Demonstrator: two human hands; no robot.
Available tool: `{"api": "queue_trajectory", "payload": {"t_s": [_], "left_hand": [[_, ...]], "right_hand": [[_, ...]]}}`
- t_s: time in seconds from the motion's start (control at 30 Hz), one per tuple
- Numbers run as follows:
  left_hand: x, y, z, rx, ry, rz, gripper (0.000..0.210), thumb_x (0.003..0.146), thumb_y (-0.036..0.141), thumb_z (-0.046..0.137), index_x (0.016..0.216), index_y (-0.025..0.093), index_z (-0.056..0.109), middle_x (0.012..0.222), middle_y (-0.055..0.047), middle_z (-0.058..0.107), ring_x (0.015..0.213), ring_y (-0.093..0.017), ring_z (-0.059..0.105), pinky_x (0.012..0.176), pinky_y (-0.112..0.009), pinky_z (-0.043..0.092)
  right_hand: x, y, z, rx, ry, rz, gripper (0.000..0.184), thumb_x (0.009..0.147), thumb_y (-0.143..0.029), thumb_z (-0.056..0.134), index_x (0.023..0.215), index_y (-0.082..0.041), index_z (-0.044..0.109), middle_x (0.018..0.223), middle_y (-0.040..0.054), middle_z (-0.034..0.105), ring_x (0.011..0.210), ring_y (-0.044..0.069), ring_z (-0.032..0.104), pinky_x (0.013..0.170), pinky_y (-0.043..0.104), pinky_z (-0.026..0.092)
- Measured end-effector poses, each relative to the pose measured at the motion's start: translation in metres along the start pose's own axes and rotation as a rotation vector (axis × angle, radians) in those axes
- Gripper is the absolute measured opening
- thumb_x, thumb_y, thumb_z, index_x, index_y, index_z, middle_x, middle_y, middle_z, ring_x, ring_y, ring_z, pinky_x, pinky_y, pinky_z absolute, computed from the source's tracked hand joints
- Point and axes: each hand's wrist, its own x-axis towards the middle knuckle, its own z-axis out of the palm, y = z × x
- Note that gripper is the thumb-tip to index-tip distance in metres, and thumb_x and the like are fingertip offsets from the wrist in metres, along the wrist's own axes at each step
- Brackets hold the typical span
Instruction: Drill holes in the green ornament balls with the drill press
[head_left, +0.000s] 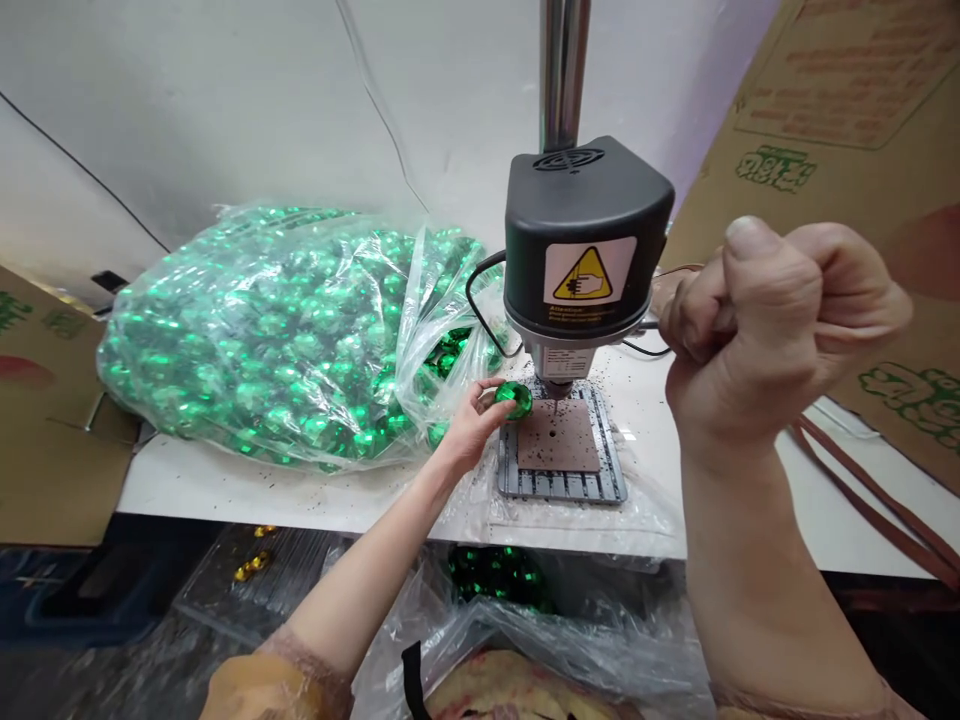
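Observation:
My left hand (472,428) pinches a shiny green faceted ball (514,399) at the left edge of a brown square board (561,452). The board lies on the slotted metal base (611,488) of a small black drill press (589,215). Just right of the ball, the thin drill bit (556,407) points down, apart from it. My right hand (772,320) is raised in a fist beside the motor housing, wrapped around the feed lever (649,325); most of the lever is hidden. Dark crumbs speckle the board and base.
A big clear plastic bag (262,340) full of green faceted balls fills the left of the white table (300,498). Below the table edge, another plastic bag (600,640) holds more green balls (499,575). Cardboard boxes (840,120) flank both sides. A brown strap (870,500) lies right.

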Motion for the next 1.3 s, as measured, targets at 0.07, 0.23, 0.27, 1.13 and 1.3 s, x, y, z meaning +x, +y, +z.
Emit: {"api": "queue_trajectory", "payload": {"t_s": [0.07, 0.23, 0.27, 1.13, 1.3], "left_hand": [[0.0, -0.009, 0.001, 0.078, -0.019, 0.057, 0.059, 0.068, 0.038, 0.093, 0.117, 0.02, 0.065, 0.104, -0.005, 0.075, 0.1, -0.02, 0.071, 0.098, -0.038, 0.053], [0.001, -0.018, 0.001, 0.232, -0.11, 0.082, 0.067, 0.069, 0.047, 0.093, 0.125, 0.02, 0.067, 0.113, -0.007, 0.075, 0.095, -0.02, 0.069, 0.089, -0.034, 0.053], [0.001, -0.018, 0.001, 0.272, -0.124, 0.089, 0.067, 0.07, 0.048, 0.092, 0.126, 0.02, 0.067, 0.115, -0.007, 0.075, 0.092, -0.019, 0.069, 0.087, -0.034, 0.053], [-0.012, -0.039, 0.029, 0.474, -0.207, 0.228, 0.061, 0.075, 0.036, 0.089, 0.127, 0.021, 0.059, 0.125, -0.009, 0.069, 0.115, -0.026, 0.066, 0.1, -0.04, 0.054], [-0.01, -0.044, 0.027, 0.451, -0.208, 0.234, 0.063, 0.075, 0.039, 0.09, 0.128, 0.022, 0.059, 0.127, -0.009, 0.067, 0.118, -0.027, 0.065, 0.103, -0.041, 0.052]], "right_hand": [[-0.001, -0.001, 0.0, -0.014, -0.011, 0.006, 0.041, 0.087, -0.025, 0.065, 0.054, -0.022, 0.042, 0.043, -0.008, 0.037, 0.038, 0.007, 0.032, 0.044, 0.031, 0.026], [-0.002, -0.002, 0.001, -0.019, -0.009, -0.001, 0.042, 0.088, -0.025, 0.065, 0.054, -0.023, 0.04, 0.044, -0.0078, 0.038, 0.039, 0.008, 0.031, 0.043, 0.031, 0.026], [-0.002, -0.001, 0.001, -0.016, -0.006, -0.008, 0.043, 0.088, -0.026, 0.066, 0.054, -0.023, 0.04, 0.044, -0.0078, 0.038, 0.038, 0.008, 0.031, 0.043, 0.031, 0.026], [-0.005, 0.001, -0.002, 0.013, -0.036, -0.05, 0.045, 0.089, -0.022, 0.066, 0.055, -0.02, 0.037, 0.044, -0.0074, 0.037, 0.04, 0.006, 0.034, 0.045, 0.03, 0.028], [-0.017, 0.001, -0.004, 0.022, -0.036, -0.116, 0.048, 0.09, -0.015, 0.06, 0.056, -0.016, 0.026, 0.046, -0.008, 0.029, 0.042, 0.0, 0.031, 0.048, 0.024, 0.026]]}}
